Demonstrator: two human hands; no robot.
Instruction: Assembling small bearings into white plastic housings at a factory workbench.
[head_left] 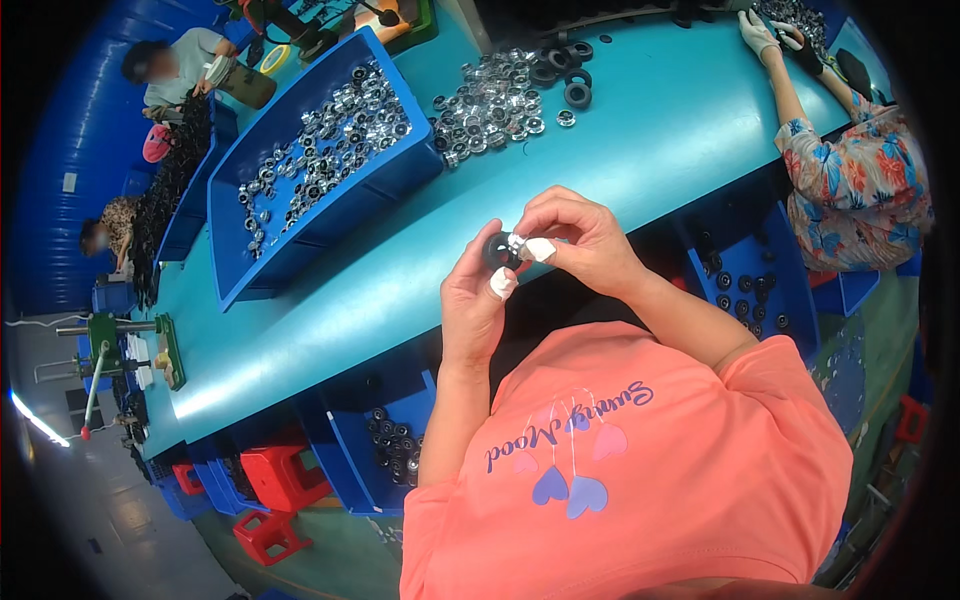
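Note:
Over the table's near edge, my left hand (474, 305) is closed round a small black wheel-like ring (497, 251), its taped thumb against the lower side. My right hand (588, 240) pinches at the ring's right side, where a small shiny silver hub (516, 243) shows. The fingers partly cover both pieces, so how far the hub sits in the ring is hidden. White tape wraps both thumbs. Beyond my hands, a heap of shiny hubs (490, 108) lies on the table, with loose black rings (577, 93) at its right.
A large blue bin (225, 215) of hubs stands at the left on the teal table (640, 140). Below the edge sit blue bins with black wheels (745, 285). A co-worker in a floral shirt (850, 170) works at the right. Red stools (283, 478) and a green press (170, 352) are left.

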